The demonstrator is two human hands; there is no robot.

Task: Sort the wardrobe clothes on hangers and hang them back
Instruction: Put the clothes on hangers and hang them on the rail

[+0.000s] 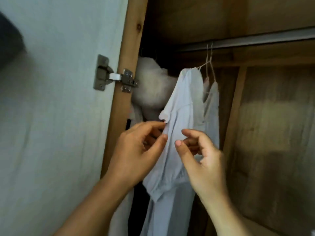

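1. I am reaching both hands into the open wardrobe (272, 116), where a pale blue shirt (182, 106) is hanging from a thin wire hanger (207, 62) on the grey rail (255, 40).
2. My left hand (136, 150) is pinching the shirt's left front edge between thumb and fingertips, just below the collar point; the exact contact is blurring into the cloth.
3. My right hand (202, 159) is curling at the shirt's middle, thumb up and fingers bent against the fabric; whether it is gripping the cloth I cannot tell, as the fingertips are lying behind the thumb.
4. The shirt's lower part is bunching between my wrists and running off the bottom edge, so its hem is cut off.
5. Just right of it, a second pale garment (212, 103) is hanging on its own hanger, mostly hidden behind the shirt.
6. Far left inside, a white fluffy bundle (151, 86) is sitting in shadow; what it is stays hard to make out.
7. The white door (59, 116) is standing open at the left, its metal hinge (115, 77) joining the wooden frame (127, 65).
8. A dark blurred shape (10, 40) is cutting into the upper left corner, unidentifiable.
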